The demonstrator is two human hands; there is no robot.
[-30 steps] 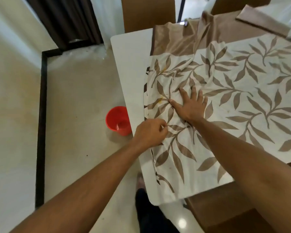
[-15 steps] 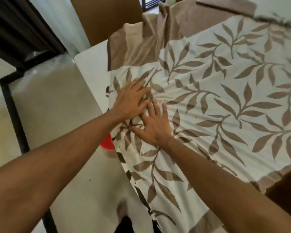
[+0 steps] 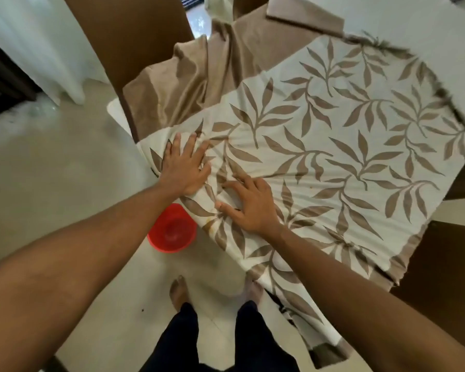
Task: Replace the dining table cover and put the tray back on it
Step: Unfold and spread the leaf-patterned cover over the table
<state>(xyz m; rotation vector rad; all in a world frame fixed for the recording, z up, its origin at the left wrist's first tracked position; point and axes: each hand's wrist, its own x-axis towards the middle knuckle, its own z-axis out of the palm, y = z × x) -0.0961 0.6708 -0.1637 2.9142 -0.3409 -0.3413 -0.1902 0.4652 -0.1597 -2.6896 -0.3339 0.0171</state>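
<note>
Leaf-print cover spread on the desk, near edge hanging off. Could slip or bunch under uneven pushing: thin, limp, creased cloth. Left hand flat, right hand splayed, both pressing, gripping nothing. Beyond, rumpled shiny brown cloth; on the floor, round red bowl.

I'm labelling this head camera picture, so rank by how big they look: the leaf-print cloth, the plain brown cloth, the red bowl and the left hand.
Largest: leaf-print cloth
Then: plain brown cloth
Unranked: red bowl and left hand look alike, and the bowl is partly hidden and farther off.
</note>
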